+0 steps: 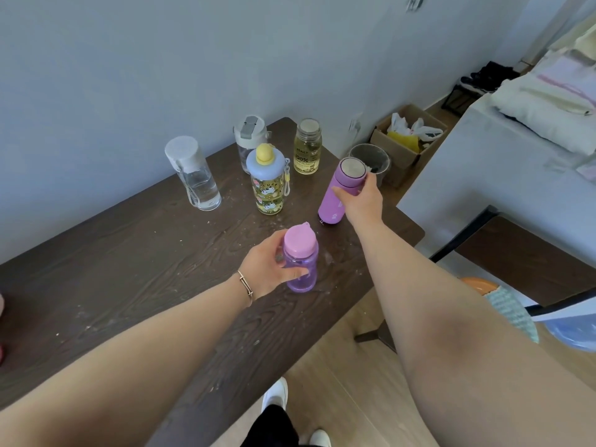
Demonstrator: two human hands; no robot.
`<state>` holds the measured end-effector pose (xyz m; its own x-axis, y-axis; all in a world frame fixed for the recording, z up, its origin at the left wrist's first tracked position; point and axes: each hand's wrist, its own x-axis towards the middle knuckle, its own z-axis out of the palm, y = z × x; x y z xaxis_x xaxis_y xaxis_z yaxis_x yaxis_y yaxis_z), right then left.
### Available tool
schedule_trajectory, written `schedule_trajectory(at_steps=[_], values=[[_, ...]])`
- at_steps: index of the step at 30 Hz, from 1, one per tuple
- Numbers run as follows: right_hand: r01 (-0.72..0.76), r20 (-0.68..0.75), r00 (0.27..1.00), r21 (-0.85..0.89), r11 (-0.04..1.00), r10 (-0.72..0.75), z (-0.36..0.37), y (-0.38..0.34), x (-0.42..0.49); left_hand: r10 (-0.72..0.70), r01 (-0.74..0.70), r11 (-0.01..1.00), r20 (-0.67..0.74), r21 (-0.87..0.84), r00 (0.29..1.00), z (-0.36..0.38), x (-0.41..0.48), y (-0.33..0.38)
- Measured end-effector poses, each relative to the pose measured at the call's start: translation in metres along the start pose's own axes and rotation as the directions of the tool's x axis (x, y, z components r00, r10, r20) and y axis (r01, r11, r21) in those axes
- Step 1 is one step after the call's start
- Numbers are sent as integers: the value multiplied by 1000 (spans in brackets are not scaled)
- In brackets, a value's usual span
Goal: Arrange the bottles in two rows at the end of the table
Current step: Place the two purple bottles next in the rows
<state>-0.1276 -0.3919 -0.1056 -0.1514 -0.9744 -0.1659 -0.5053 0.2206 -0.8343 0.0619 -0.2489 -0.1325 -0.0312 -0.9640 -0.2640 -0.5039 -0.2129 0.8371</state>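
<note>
Several bottles stand on the dark wooden table. My left hand grips a clear purple bottle with a pink lid near the table's front edge. My right hand holds a matte purple flask, upright near the right edge. Behind them stand a cartoon-printed bottle with a yellow duck cap, a yellow-tinted bottle, a clear bottle with a grey and white lid and, to the left, a clear bottle with a white cap.
A wall runs along the table's far side. On the floor past the right end are a bin and a cardboard box with bags. A bed and a second table lie to the right.
</note>
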Motion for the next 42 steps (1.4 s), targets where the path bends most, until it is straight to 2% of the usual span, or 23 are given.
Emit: schedule_trajectory(at_steps=[11,20,30,42], values=[[33,53,998,-44,998,-30,-27,9,-30,-4,5,1000,-98,13,995,6,-16,9],[124,132,984,-29,992,-119,-53,15,-87,-13,14,1000,-286,4,958,4,-75,27],[244,322,920,-19,970,-225,-12,-5,-176,-133,113,991,-533,-70,835,-36,-191,1],[355,512,795,44,934,-327,117,-63,-331,-283,207,959,-717,-195,637,-124,-361,-103]])
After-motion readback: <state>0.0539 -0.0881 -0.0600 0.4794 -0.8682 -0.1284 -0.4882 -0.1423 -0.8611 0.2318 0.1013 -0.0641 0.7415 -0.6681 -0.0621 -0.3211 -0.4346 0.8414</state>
